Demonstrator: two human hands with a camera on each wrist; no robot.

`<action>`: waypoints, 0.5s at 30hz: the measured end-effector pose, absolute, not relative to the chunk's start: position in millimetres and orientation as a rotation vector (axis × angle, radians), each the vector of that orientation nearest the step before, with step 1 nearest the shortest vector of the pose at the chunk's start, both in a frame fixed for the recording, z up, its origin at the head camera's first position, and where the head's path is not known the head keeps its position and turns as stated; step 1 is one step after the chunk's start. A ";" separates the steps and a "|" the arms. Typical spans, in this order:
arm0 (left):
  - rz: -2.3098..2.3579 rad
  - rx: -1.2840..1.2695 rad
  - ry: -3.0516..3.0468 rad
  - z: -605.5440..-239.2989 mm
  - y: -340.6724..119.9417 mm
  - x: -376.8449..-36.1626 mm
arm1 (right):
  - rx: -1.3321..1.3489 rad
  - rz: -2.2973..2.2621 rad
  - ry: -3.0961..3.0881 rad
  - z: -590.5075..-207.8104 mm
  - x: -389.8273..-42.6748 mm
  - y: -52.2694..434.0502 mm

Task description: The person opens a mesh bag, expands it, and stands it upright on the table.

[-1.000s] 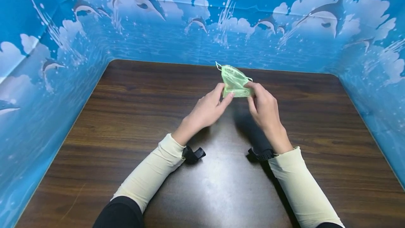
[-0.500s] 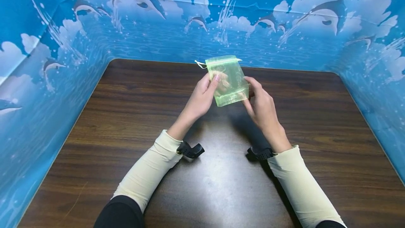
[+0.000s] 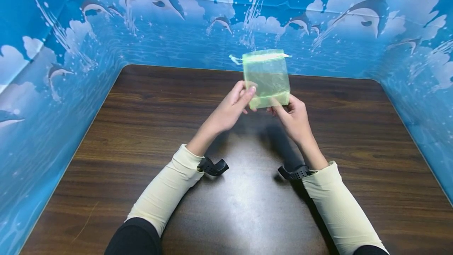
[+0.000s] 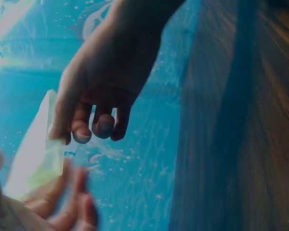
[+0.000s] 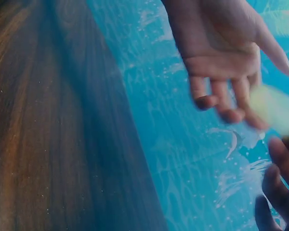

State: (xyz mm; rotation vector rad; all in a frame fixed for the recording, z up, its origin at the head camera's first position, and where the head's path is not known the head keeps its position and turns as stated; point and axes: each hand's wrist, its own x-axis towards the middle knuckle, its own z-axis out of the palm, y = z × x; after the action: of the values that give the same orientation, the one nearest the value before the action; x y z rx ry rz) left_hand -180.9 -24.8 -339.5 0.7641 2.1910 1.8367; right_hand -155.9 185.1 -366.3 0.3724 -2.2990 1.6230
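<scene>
Above the dark wooden tabletop, the left hand and right hand pinch the lower corners of a green organza drawstring pouch, fingers clamped, holding it upright. Beyond it stands the dolphin-print backdrop. Next probably comes reaching for its drawstring top.

Bright, even overhead light fills the head view, throwing a pale glare patch on the dark desk between the forearms and soft shadows beneath them. Edges of that view bow slightly. Both wrist views are dim and blue-tinted, with the hands and the green pouch blurred.
</scene>
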 end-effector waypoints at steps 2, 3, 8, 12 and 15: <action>1.774 0.714 2.197 -341.4 -23.0 -178.7 | 0.341 1.632 -2.245 -366.9 -155.5 183.2; 1.754 0.702 2.210 -342.3 -21.8 -177.4 | 0.329 1.621 -2.236 -367.2 -155.4 182.5; 1.783 0.684 2.324 -345.5 -16.9 -174.7 | 0.385 1.479 -2.281 -368.4 -153.4 178.9; 1.741 0.612 2.513 -344.1 -17.1 -173.3 | 0.451 1.364 -2.317 -371.2 -154.0 177.2; 1.540 0.590 2.794 -344.4 -17.4 -173.1 | 0.476 1.311 -2.324 -372.7 -153.8 176.0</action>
State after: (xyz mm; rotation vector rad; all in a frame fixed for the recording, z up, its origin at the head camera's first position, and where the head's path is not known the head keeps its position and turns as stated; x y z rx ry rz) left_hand -173.1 -17.4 -344.4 0.5898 2.7944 1.5398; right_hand -153.8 176.0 -372.7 0.4764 -2.3237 1.3113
